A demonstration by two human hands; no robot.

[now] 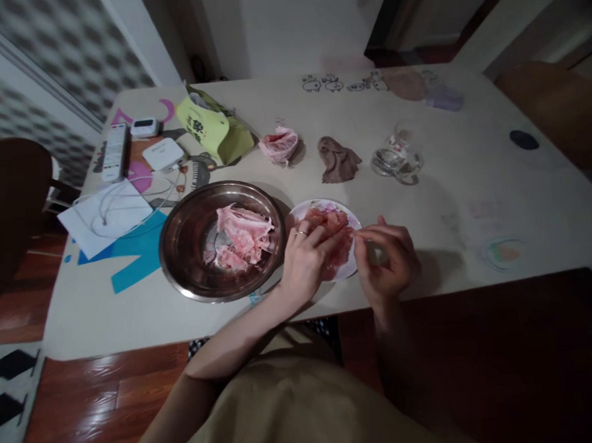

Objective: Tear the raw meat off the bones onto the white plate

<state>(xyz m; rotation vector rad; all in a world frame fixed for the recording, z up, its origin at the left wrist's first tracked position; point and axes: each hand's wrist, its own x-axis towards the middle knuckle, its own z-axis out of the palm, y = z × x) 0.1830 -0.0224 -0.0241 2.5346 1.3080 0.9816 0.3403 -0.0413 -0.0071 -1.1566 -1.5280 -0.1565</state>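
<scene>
A small white plate (pixel 350 220) near the table's front edge holds pink raw meat (pixel 332 223). My left hand (pixel 305 259), a ring on one finger, rests on the plate with its fingers pressed onto the meat. My right hand (pixel 388 259) is beside the plate's right rim, fingers curled in a pinch around something small and pale that I cannot make out. Left of the plate stands a round metal bowl (pixel 187 227) with more pale pink meat pieces (pixel 240 237) inside.
Behind the plate lie a pink crumpled bag (pixel 279 144), a brown cloth (pixel 338 160) and a glass jug (pixel 396 155). At the back left are a yellow-green bag (pixel 214 128), a remote (pixel 115 151), small white devices, papers (pixel 104 217) and cables. A chair (pixel 7 203) stands at left.
</scene>
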